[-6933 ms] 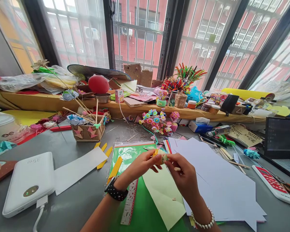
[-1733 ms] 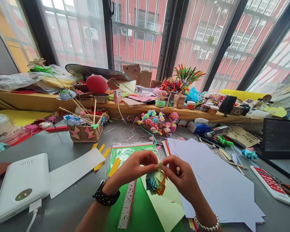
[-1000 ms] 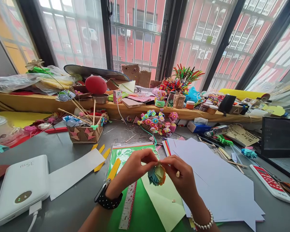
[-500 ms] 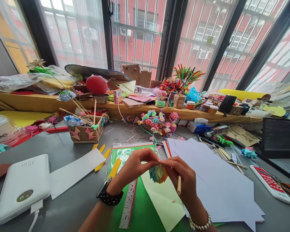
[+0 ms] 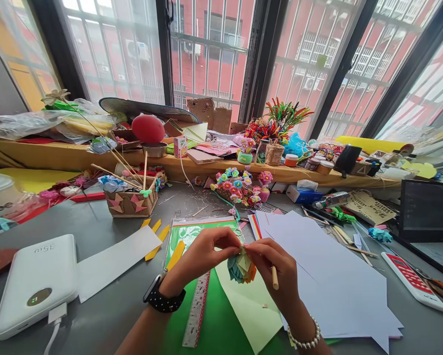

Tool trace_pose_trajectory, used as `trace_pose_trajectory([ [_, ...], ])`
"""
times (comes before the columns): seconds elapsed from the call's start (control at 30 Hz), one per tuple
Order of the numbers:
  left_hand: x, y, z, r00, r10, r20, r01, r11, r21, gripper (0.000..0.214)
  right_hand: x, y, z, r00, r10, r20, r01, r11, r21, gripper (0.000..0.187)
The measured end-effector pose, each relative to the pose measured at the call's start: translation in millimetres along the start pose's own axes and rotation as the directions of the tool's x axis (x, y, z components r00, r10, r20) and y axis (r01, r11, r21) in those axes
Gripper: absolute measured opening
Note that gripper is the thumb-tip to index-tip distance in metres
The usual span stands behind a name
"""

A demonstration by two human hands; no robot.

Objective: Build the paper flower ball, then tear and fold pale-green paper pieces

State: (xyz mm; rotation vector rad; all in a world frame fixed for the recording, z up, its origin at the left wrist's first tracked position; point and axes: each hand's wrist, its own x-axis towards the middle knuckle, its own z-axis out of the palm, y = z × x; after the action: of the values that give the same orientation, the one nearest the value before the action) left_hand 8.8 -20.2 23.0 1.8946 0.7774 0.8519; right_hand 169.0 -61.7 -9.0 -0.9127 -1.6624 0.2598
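bloom: while the folded paper bloom hangs in the head view, just under two pinches and above the pale green sheet, its blue, green and orange points fan out.
left hand: narrow pinch here, thumb and fingers on the bloom's top; a light, steady hold looks best, since those folds would likely crush.
right hand: fingers drawn together at the same top, close against the left's; exactly what they grip is hidden.
stick: and there's the wooden stick, tucked in the right hand, end poking downward; better kept clear of the points.
folds: left as anchor, right shaping, small presses one at a time, i'd say; a hard tug could tear the paper.
bench: the bench bears a ruler on a green folder, white sheets to the right.
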Motion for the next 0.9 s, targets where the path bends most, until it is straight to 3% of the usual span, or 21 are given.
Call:
trace_pose_trajectory([
  [0.17, -2, 1, -2.4, 0.999, 0.042, 0.010, -0.042, 0.999, -0.001, 0.009, 1, 2, -3, 0.992, 0.112, 0.064, -0.112, 0.994, -0.005, 0.012],
  [0.37, -1, 0, -4.9, 0.998, 0.048, 0.031, -0.045, 0.996, -0.078, 0.010, 8, 2, -14, 0.939, 0.249, 0.238, -0.273, 0.959, 0.075, 0.015],
  [0.67, -1, -3, -4.7, 0.995, -0.010, 0.103, 0.028, 0.985, -0.172, 0.011, 8, 2, -15, 0.916, 0.285, 0.282, -0.316, 0.946, 0.069, 0.012],
  [0.9, -1, -5, -6.1, 0.992, -0.065, 0.103, 0.080, 0.986, -0.144, 0.012, 6, 5, -12, 0.911, 0.288, 0.294, -0.313, 0.949, 0.040, 0.011],
])
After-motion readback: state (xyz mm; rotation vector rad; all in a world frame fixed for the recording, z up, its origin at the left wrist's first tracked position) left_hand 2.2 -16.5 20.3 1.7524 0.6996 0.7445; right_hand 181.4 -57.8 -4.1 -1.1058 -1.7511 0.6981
